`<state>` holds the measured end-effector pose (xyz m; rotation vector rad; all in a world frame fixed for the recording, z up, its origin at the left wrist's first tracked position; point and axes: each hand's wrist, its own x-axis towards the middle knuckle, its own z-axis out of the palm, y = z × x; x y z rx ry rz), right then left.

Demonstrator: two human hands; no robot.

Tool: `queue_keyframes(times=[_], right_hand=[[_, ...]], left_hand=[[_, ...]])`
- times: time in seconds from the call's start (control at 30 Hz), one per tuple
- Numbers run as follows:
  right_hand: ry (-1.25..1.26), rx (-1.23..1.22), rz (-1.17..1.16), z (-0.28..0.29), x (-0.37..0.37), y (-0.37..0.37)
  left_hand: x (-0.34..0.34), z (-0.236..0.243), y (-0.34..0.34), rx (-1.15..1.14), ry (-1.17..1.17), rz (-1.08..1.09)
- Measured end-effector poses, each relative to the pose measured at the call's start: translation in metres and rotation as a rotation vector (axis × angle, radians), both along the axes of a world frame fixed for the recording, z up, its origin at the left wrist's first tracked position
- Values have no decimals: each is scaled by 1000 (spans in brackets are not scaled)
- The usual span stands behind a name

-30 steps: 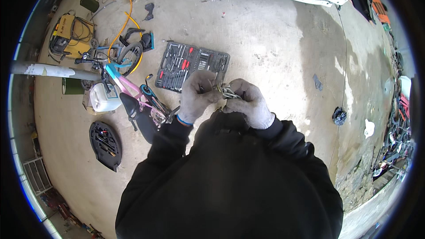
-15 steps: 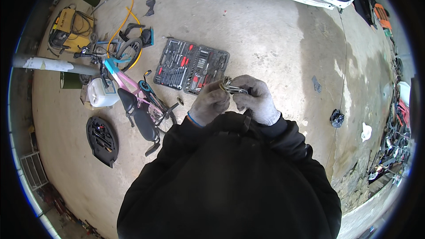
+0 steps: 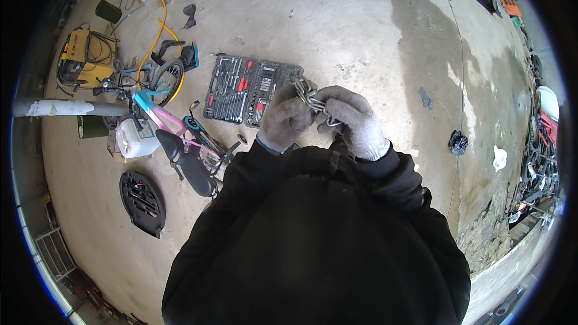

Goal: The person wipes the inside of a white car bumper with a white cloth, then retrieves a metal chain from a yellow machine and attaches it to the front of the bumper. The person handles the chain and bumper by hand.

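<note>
Both of my hands are raised in front of my chest in grey, soiled work gloves. Between them is a bunch of shiny bent metal pieces (image 3: 314, 105), looped like links or bent keys; I cannot make out the exact kind. My left hand (image 3: 284, 119) closes on its left end with curled fingers. From the other side my right hand (image 3: 350, 117) pinches the lower right part, and a bent metal end sticks out under its fingers. Beyond my left hand an open tool case (image 3: 227, 89) lies on the floor, filled with wrenches, sockets and red-handled tools, its near right part hidden by that hand.
Left of me lies a pink and blue bicycle (image 3: 170, 119) beside a white jug (image 3: 136, 138) and a black tool tray (image 3: 142, 203). A yellow machine (image 3: 90, 57) and yellow hose (image 3: 152, 45) are farther off. At right are a black bag (image 3: 458, 143) and piled clutter (image 3: 537, 177).
My hands have turned the metal bunch, so more of its loops show above my left fingers. The surroundings have shifted slightly in view.
</note>
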<state>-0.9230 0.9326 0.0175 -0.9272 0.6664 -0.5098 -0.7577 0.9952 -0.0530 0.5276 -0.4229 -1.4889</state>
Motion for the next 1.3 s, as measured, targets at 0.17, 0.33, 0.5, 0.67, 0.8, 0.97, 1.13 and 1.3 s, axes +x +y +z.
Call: queue_keyframes(times=[0.17,0.33,0.5,0.67,0.8,0.97,1.13,1.3], right_hand=[[94,-138,5,15,-4,-8],[53,-247,-177,0,-1,-5],[-283,-385,-346,-16,8,-2],[-614,90,-26,-6,3,-3],[-151,8,85,2,2,-1],[-170,-173,74,-9,10,-2],[-76,-469,50,-15,9,-6],[51,-452,47,-13,10,-7]], left_hand=[[23,17,-21,-161,-43,19],[36,32,-28,-228,-144,41],[38,34,-30,-294,-166,45],[37,28,-28,-278,17,77],[41,25,-26,-378,-13,-62],[46,19,-22,-353,-25,-108],[47,19,-22,-290,-402,-124],[36,19,-25,-222,-262,-66]])
